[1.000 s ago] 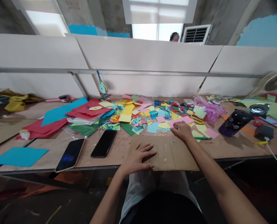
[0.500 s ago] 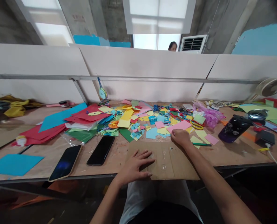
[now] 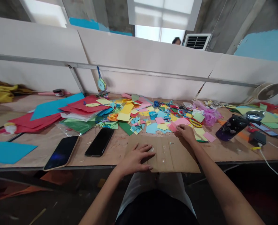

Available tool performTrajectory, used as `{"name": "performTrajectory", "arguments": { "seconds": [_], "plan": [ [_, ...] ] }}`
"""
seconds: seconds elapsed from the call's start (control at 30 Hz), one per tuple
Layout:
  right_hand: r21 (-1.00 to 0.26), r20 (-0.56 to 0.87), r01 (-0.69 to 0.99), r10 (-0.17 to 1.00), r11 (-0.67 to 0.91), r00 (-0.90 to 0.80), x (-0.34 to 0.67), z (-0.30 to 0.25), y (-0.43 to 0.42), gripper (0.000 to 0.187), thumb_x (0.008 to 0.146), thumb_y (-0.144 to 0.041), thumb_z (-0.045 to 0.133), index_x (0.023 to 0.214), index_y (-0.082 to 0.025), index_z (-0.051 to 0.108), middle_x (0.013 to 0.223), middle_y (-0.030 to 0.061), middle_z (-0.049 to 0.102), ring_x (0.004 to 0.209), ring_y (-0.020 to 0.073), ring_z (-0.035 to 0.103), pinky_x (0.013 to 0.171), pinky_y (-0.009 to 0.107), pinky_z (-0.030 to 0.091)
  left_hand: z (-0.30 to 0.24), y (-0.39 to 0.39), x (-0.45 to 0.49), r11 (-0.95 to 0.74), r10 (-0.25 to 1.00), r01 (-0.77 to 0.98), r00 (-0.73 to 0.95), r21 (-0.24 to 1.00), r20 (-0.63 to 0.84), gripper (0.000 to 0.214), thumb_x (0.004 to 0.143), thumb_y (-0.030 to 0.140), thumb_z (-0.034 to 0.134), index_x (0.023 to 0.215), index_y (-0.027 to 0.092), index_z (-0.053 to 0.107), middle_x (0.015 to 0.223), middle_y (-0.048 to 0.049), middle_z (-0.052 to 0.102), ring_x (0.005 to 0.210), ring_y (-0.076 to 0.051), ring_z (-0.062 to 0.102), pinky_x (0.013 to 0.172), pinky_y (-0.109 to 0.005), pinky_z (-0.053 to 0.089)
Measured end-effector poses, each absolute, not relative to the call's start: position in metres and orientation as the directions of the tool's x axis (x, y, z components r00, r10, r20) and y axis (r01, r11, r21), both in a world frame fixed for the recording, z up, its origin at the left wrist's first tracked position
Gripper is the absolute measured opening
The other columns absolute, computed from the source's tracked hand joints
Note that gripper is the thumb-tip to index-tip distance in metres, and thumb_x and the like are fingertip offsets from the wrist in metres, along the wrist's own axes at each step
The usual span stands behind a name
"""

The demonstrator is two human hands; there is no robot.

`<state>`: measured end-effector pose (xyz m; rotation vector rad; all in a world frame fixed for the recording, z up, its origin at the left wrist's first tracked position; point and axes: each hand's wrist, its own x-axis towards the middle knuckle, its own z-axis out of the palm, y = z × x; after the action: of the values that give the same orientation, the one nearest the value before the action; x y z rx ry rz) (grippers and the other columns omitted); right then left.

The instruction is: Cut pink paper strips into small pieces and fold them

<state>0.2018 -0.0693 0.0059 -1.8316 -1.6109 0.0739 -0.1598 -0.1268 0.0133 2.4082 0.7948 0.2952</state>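
My left hand (image 3: 139, 157) lies with fingers spread on the left part of a brown cardboard sheet (image 3: 176, 159) at the table's front edge. Strips of clear tape (image 3: 163, 151) run over the cardboard. Beyond its far right edge, my right hand (image 3: 185, 133) is closed, thumb and fingers pinching a piece of pink paper (image 3: 172, 126). That paper overlaps the heap of coloured paper scraps (image 3: 153, 128). Yellow-handled scissors (image 3: 196, 123) lie just past the right hand. A green pencil (image 3: 201, 141) is partly hidden behind the right wrist.
Two phones (image 3: 99, 142) lie left of the cardboard. Farther left are a blue sheet (image 3: 11, 152) and stacked red sheets (image 3: 36, 122). A dark tumbler (image 3: 231, 128), a black charger (image 3: 257, 137) and a small fan (image 3: 269, 91) stand right. A person's head (image 3: 176, 41) shows above the white partition.
My right hand has gone from a fist by the cardboard's far edge to pinching pink paper. My left hand stays flat on the cardboard. The head view has tilted slightly.
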Motion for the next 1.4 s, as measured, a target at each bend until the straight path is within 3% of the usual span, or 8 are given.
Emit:
{"name": "performTrajectory", "arguments": {
  "seconds": [0.1,0.2,0.3,0.43,0.63,0.9,1.13,1.4],
  "plan": [
    [-0.577,0.458,0.813,0.856,0.079,0.241,0.198,0.021,-0.085,0.031,0.089,-0.041,0.054,0.090,-0.018,0.074,0.085,0.0068,0.077,0.076,0.0227,0.069,0.066,0.031,0.049,0.023,-0.130,-0.145,-0.525,0.660,0.390,0.748,0.756,0.073,0.053,0.084,0.056,0.065,0.129,0.026,0.067,0.143,-0.0124,0.058,0.139,-0.035,0.045,0.118,-0.057,0.023],
    [-0.633,0.585,0.723,0.782,0.276,0.213,0.181,0.035,-0.110,0.025,0.087,-0.039,0.060,0.095,-0.019,0.074,0.097,0.0081,0.077,0.089,0.0250,0.070,0.079,0.037,0.053,0.031,-0.132,-0.118,-0.088,0.779,0.088,0.627,0.992,0.013,0.058,0.089,0.060,0.056,0.132,0.021,0.063,0.125,-0.0140,0.069,0.117,-0.030,0.062,0.097,-0.046,0.049],
    [-0.582,0.710,0.634,0.699,0.509,0.090,0.159,0.043,-0.139,0.015,0.091,-0.028,0.060,0.095,-0.024,0.074,0.104,0.0059,0.076,0.101,0.0243,0.070,0.091,0.041,0.053,0.031,-0.124,-0.088,0.118,0.805,-0.123,0.593,0.985,-0.022,0.063,0.088,0.069,0.050,0.126,0.020,0.067,0.109,-0.0135,0.074,0.109,-0.028,0.065,0.092,-0.040,0.049],
    [-0.420,0.748,0.693,0.656,0.587,-0.103,0.142,0.038,-0.164,0.020,0.091,-0.017,0.059,0.095,-0.028,0.075,0.106,0.0038,0.076,0.102,0.0226,0.069,0.091,0.040,0.053,0.024,-0.105,-0.058,0.373,0.740,-0.341,0.670,0.863,-0.055,0.073,0.083,0.078,0.048,0.118,0.017,0.070,0.110,-0.0132,0.074,0.102,-0.026,0.067,0.085,-0.035,0.051],
    [-0.431,0.708,0.709,0.696,0.558,-0.118,0.142,0.008,-0.167,0.027,0.090,-0.013,0.053,0.096,-0.028,0.075,0.115,0.0044,0.074,0.111,0.0237,0.067,0.095,0.042,0.051,0.007,-0.093,-0.038,0.385,0.902,-0.628,0.410,0.676,-0.134,0.029,0.077,0.034,0.080,0.096,0.013,0.071,0.096,-0.0097,0.075,0.084,-0.020,0.070,0.085,-0.031,0.053],
    [-0.684,0.545,0.616,0.835,0.391,0.074,0.145,-0.009,-0.169,0.023,0.092,-0.028,0.053,0.102,-0.025,0.074,0.109,0.0075,0.075,0.104,0.0271,0.067,0.090,0.045,0.052,-0.002,-0.092,-0.045,0.402,0.899,-0.684,0.423,0.608,-0.118,0.017,0.083,0.020,0.073,0.099,0.012,0.071,0.098,-0.0106,0.076,0.095,-0.021,0.071,0.101,-0.037,0.051],
    [-0.911,0.328,0.309,0.934,0.273,0.141,0.125,-0.001,-0.166,0.044,0.085,-0.042,0.068,0.124,-0.023,0.062,0.121,0.0106,0.069,0.101,0.0256,0.066,0.084,0.041,0.055,0.002,-0.094,-0.045,0.425,0.877,-0.659,0.469,0.621,-0.102,0.020,0.087,0.027,0.070,0.099,0.011,0.070,0.102,-0.0125,0.076,0.106,-0.024,0.069,0.106,-0.039,0.048],
    [-0.971,0.240,0.020,0.958,0.240,0.154,0.118,-0.004,-0.167,0.046,0.083,-0.034,0.070,0.126,-0.023,0.063,0.090,0.0032,0.071,0.079,0.0186,0.064,0.069,0.030,0.053,0.009,-0.097,-0.050,0.409,0.827,-0.649,0.561,0.642,0.041,0.055,0.088,0.061,0.059,0.115,0.014,0.068,0.119,-0.0135,0.072,0.119,-0.027,0.063,0.107,-0.038,0.045]
  ]
}}
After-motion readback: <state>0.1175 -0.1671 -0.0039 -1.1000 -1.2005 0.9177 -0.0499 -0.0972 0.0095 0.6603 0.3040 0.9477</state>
